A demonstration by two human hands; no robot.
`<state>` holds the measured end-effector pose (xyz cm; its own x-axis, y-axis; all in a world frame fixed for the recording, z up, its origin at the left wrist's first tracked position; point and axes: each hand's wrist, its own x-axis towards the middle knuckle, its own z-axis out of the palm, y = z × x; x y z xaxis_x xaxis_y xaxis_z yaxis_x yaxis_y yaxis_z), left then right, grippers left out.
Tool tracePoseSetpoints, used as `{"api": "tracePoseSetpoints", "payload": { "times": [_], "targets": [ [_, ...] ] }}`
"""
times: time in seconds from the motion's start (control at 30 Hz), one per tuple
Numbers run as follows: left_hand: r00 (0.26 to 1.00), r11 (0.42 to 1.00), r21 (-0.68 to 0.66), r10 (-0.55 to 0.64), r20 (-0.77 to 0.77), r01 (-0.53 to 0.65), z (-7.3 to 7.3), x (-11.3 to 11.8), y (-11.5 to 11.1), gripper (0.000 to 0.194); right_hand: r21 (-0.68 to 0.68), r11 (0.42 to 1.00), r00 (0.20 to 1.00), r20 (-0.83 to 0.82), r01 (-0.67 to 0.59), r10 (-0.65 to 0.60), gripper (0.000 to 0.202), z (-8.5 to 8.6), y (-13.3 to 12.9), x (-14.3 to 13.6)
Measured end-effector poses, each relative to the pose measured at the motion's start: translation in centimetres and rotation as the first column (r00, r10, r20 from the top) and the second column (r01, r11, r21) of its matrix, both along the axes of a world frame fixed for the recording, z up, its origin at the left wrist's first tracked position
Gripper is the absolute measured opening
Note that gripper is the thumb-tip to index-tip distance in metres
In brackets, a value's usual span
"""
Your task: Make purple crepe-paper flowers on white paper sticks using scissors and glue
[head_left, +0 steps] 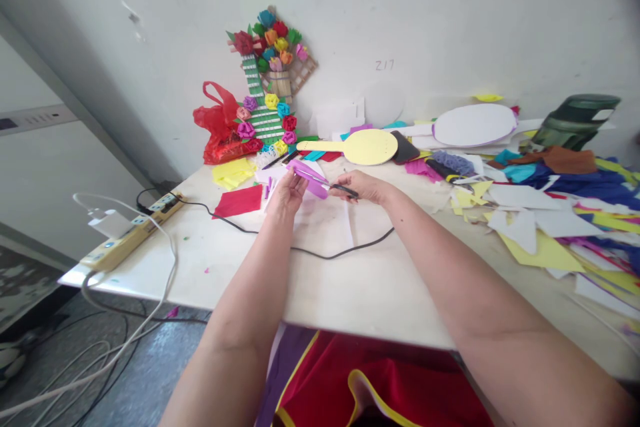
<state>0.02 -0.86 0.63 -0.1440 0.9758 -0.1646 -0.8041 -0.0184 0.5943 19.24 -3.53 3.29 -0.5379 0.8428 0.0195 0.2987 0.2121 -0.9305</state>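
My left hand (pixel 290 193) is closed on a strip of purple paper (pixel 317 189), held up above the table. My right hand (pixel 365 185) grips scissors (pixel 350 192) by their dark handles. The blades point left and lie along the purple paper; whether they are cutting into it cannot be made out. Beneath my hands a thin white strip (pixel 347 225) lies on the tabletop. Left of my left hand are small purple pieces (pixel 269 187) and a red sheet (pixel 240 201).
A black cable (pixel 327 257) crosses the table (pixel 350 300) towards a power strip (pixel 135 233) with a white charger (pixel 110 224). Paper-flower craft (pixel 265 117), red bag (pixel 220 123), yellow paddle shape (pixel 370 147) and white oval (pixel 475 125) stand behind. Scraps (pixel 540 250) and a bottle (pixel 570 123) fill the right.
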Motion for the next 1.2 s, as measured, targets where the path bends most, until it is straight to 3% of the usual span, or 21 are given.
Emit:
{"api": "tracePoseSetpoints", "payload": {
  "times": [1.2],
  "targets": [
    [1.000, 1.000, -0.016, -0.007, 0.012, 0.008, -0.10, -0.06, 0.07, 0.005, 0.030, 0.999, 1.000, -0.014, -0.017, 0.017, 0.033, -0.12, 0.01, -0.08]
  ]
}}
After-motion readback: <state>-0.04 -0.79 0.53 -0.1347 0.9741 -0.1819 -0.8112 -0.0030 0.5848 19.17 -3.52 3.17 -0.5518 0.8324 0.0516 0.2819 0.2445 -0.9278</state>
